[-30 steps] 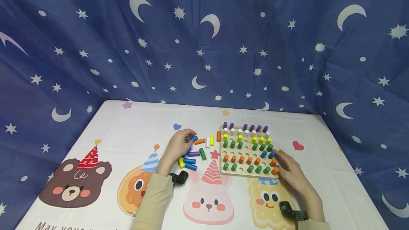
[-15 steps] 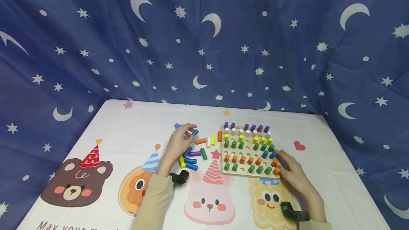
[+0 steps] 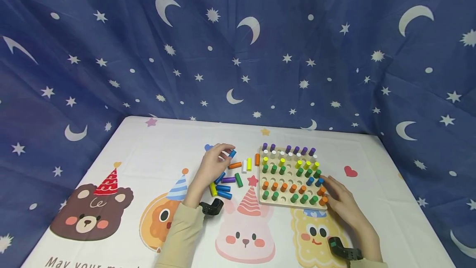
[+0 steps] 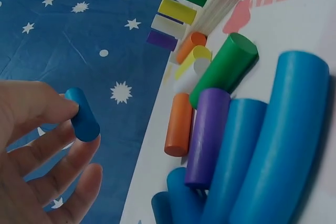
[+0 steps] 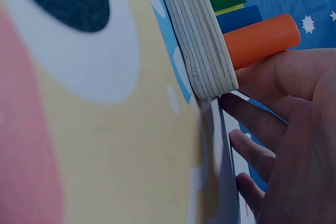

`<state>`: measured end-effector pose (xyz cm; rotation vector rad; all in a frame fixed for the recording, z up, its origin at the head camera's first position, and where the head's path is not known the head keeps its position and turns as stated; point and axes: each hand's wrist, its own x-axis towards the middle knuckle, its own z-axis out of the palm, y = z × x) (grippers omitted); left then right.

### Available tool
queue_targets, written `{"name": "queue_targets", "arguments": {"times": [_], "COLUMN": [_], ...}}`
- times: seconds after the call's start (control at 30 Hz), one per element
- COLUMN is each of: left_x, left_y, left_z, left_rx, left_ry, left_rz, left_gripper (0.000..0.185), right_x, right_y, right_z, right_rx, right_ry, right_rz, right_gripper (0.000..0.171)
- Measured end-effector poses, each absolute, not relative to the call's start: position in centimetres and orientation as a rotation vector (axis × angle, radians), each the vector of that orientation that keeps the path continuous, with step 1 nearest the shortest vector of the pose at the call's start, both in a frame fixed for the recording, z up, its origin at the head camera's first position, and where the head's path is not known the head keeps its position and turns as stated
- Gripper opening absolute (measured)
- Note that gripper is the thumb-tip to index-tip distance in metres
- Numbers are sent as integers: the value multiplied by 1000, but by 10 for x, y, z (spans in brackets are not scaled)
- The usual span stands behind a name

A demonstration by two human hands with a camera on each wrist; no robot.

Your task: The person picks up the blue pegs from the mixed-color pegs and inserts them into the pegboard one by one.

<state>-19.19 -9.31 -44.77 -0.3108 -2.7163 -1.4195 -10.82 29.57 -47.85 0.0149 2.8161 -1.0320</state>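
From the head view, my left hand point(image 3: 211, 168) half covers the blue peg point(image 3: 232, 154) it holds, out to the left of the wooden board point(image 3: 284, 204); the left wrist view shows the grip properly, my thumb and fingertips pinching the peg, its round end exposed, my other fingers bent loosely beneath; that view also sets the loose green peg point(image 4: 226, 69) and purple peg point(image 4: 209, 137) large beside my hand, while only the head view takes in the whole board with its upright coloured rows, two blue pegs point(image 3: 314, 182) standing at the right end of one.

My right hand point(image 3: 343, 204) lies along the board's right side with its fingers extended; the right wrist view adds the layered wooden rim and shows my thumb against the near corner, just beside an upright orange peg point(image 5: 265, 40); the view is dim there, so I can't tell whether my index fingertip touches the board or merely lies next to it.

A second ago the blue peg was lower, close by the loose orange peg point(image 3: 235, 165); now I have it higher and a little nearer the board; my right hand has kept its place.
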Motion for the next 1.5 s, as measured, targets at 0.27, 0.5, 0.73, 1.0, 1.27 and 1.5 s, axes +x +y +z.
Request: {"name": "queue_targets", "arguments": {"times": [0.27, 0.5, 0.73, 1.0, 1.27, 1.5], "left_x": [-190, -187, -184, -182, -178, -180], "left_y": [-87, -81, -76, -68, -55, -38], "left_z": [-446, -442, -438, -439, -435, -428], "left_rx": [-405, -438, -486, -549, -597, -733], "left_ry": [-2661, -2620, -2567, -2502, -2463, -2506], "left_rz": [-1439, -1469, -1543, -1599, -1683, -1651], "left_gripper": [33, 33, 34, 34, 34, 29], "right_x": [-108, -109, -108, -109, -111, -110], "right_y": [297, 297, 297, 297, 295, 296], "right_z": [-479, -479, -480, -480, -480, -479], "right_rx": [13, -13, -21, -7, -5, 7], "right_ry": [2827, 2834, 2843, 2834, 2818, 2822], "right_rz": [-1025, -1042, -1034, -1041, -1048, -1037], "right_gripper": [58, 57, 57, 57, 58, 58]}}
